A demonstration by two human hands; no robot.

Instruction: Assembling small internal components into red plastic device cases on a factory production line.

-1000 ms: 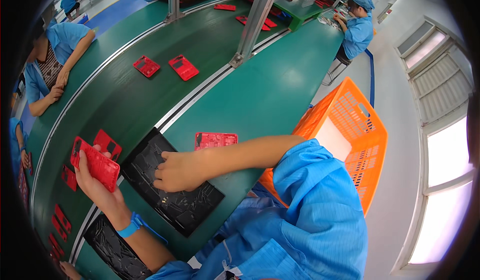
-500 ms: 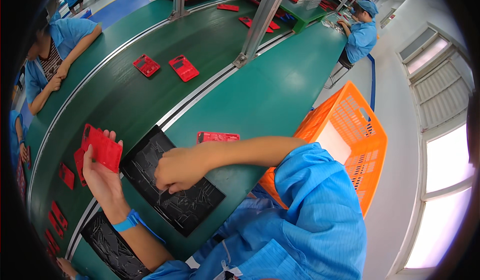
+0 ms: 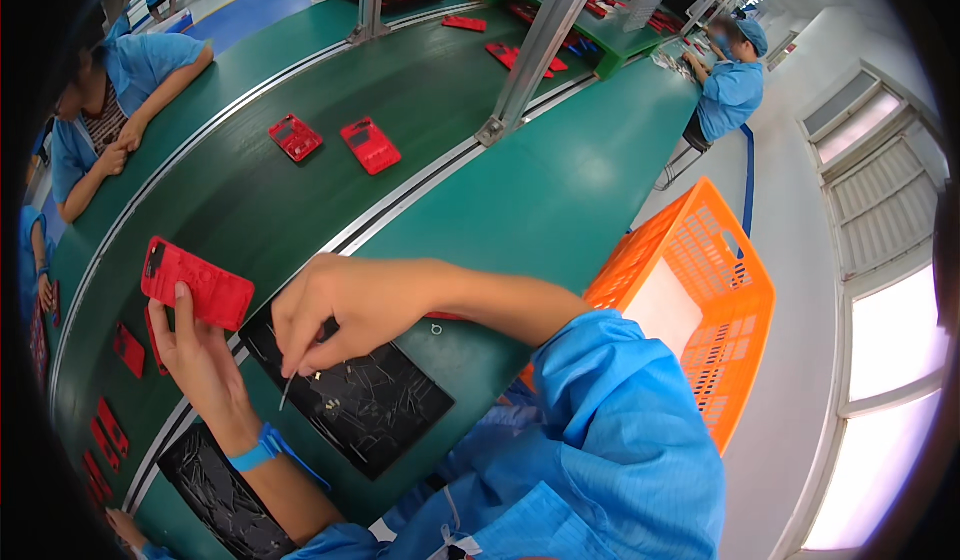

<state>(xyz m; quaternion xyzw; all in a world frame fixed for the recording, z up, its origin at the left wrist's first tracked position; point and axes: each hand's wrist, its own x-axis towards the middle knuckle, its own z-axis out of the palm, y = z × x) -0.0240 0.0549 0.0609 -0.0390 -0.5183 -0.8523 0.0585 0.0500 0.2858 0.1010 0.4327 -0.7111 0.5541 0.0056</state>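
My left hand (image 3: 205, 360) holds up a red plastic phone shell (image 3: 200, 285), thumb across its inner side and fingers behind. Another red shell (image 3: 157, 335) shows partly behind that hand; I cannot tell whether it is held too. Over a black tray (image 3: 446, 402) of thin dark strips, my right hand (image 3: 345, 305) pinches a thin strip (image 3: 285, 392) that hangs from its fingertips. Beneath my right forearm, mostly covered, lies a red piece (image 3: 446, 316).
A second black tray (image 3: 225, 495) of strips sits under my left forearm. Red shells (image 3: 370, 145) lie on the dark green belt (image 3: 240, 195). An orange basket (image 3: 735, 330) stands at my right. Metal posts (image 3: 530, 50) rise beyond. Co-workers (image 3: 130, 110) sit across and farther along.
My right hand has lifted from among the strips and moved left and up, now with a thin strip between its fingers. The shell in my left hand has tilted and shifted slightly.
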